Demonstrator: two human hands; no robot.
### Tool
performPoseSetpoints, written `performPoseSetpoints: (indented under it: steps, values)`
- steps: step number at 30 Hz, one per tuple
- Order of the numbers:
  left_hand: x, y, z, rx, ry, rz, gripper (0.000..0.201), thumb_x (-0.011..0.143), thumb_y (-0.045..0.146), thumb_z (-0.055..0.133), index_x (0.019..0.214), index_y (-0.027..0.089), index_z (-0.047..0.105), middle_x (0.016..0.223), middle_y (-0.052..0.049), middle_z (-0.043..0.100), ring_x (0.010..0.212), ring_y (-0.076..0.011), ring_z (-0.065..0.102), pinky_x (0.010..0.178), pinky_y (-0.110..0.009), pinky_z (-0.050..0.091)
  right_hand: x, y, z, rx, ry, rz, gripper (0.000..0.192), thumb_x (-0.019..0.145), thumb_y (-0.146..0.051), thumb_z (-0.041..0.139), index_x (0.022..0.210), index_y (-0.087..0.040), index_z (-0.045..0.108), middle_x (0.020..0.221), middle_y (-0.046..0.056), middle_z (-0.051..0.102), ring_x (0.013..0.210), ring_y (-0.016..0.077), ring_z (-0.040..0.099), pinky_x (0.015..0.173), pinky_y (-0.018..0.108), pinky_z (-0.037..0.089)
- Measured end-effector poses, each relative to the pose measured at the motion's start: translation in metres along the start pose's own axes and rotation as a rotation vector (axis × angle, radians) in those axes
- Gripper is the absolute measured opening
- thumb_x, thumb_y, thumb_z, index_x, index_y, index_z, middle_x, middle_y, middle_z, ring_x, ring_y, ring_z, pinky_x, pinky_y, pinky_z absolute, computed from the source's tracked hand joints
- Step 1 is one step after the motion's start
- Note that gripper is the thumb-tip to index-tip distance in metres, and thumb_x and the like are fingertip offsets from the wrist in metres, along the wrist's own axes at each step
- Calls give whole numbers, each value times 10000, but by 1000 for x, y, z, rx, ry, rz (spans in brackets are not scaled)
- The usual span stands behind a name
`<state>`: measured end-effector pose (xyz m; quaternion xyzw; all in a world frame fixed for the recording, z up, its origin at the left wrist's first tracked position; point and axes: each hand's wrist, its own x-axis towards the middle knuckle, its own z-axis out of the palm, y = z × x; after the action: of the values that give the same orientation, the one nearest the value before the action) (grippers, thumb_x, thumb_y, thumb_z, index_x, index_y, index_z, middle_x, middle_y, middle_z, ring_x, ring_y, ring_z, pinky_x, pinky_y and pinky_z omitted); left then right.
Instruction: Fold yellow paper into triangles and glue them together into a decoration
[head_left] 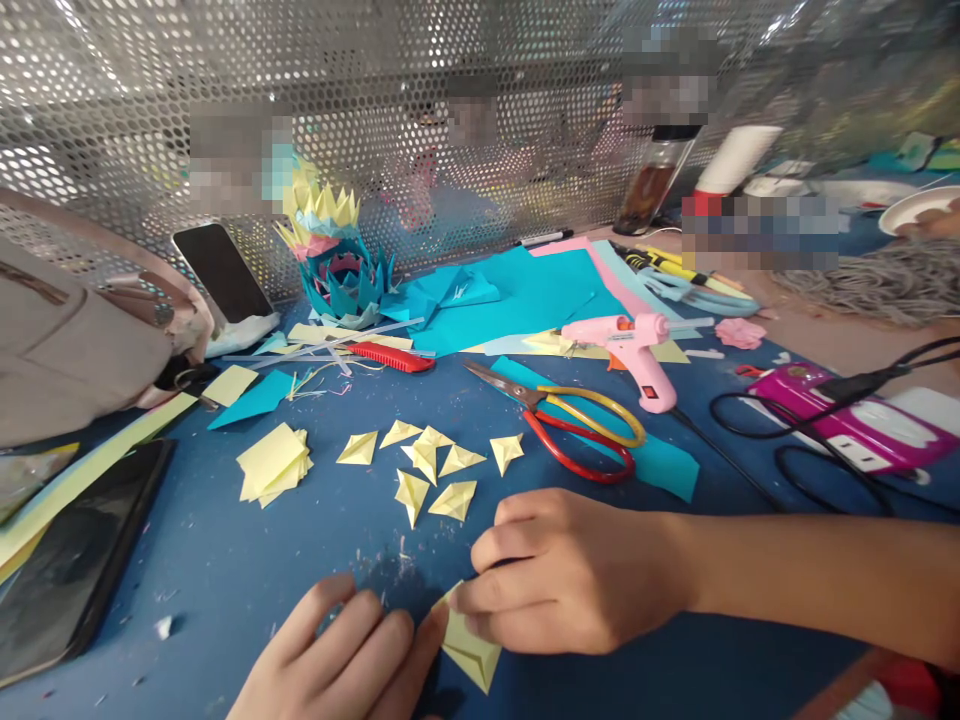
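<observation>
Right hand (570, 575): we are pinching the yellow paper (469, 645) at its top edge
Left hand (352, 660): we are pressing curled fingertips against the paper's left corner

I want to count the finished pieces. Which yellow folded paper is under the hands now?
The yellow piece at the bottom edge, pinched by the left hand and right hand; the other folded triangles lie untouched farther away.

You had the folded paper piece (471, 648) at the near edge of the table (225, 570), pinned between your left hand (341, 655) and right hand (566, 575). Behind your hands lay a cluster of folded triangles (435, 465), with a stack of paper squares (274, 462) to its left. The scissors (570, 415) lay right of the triangles, the glue gun (637, 350) behind them. A phone (67, 560) lay along the left edge.
</observation>
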<state>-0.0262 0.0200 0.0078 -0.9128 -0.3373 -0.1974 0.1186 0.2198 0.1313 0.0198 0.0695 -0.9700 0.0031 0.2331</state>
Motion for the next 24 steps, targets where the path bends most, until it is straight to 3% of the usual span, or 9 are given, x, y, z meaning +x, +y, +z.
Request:
performPoseSetpoints:
  steps: [7, 12, 17, 20, 24]
  values:
    - [2, 4, -1, -148, 36, -190, 356, 1090, 296, 367, 1069, 188, 706, 812, 8, 667, 742, -156, 568, 841, -374, 388, 0, 0, 0, 24, -14, 27, 144, 983, -190, 611, 892, -185, 722, 1106, -33, 741, 948, 131, 588, 680, 288, 414]
    - [13, 4, -2, -336, 31, -324, 218, 1019, 170, 492, 909, 196, 678, 814, 1, 647, 742, -149, 546, 739, -321, 399, 2, -1, -1, 44, -43, 36, 142, 990, -202, 598, 916, -184, 718, 1110, -12, 736, 965, 143, 574, 681, 310, 403]
    - [28, 5, 2, -395, -114, -496, 107, 926, 261, 653, 855, 217, 587, 848, 29, 633, 745, -146, 584, 697, -290, 412, 0, -3, 0, 24, 2, 51, 125, 976, -227, 621, 906, -183, 715, 1020, -2, 706, 908, 152, 544, 692, 329, 384]
    - [36, 9, 1, -360, -228, -580, 112, 916, 267, 630, 841, 217, 564, 856, 26, 627, 747, -163, 589, 708, -311, 392, -3, -2, 0, 18, -2, 46, 152, 991, -232, 583, 945, -190, 722, 862, 3, 656, 804, 153, 502, 662, 338, 355]
    - [42, 13, -2, -359, -324, -610, 91, 919, 218, 572, 828, 218, 568, 826, 26, 610, 750, -178, 589, 724, -327, 360, -6, 1, 0, 51, -36, 25, 181, 1003, -288, 568, 1010, -194, 722, 865, 4, 643, 788, 153, 486, 663, 335, 352]
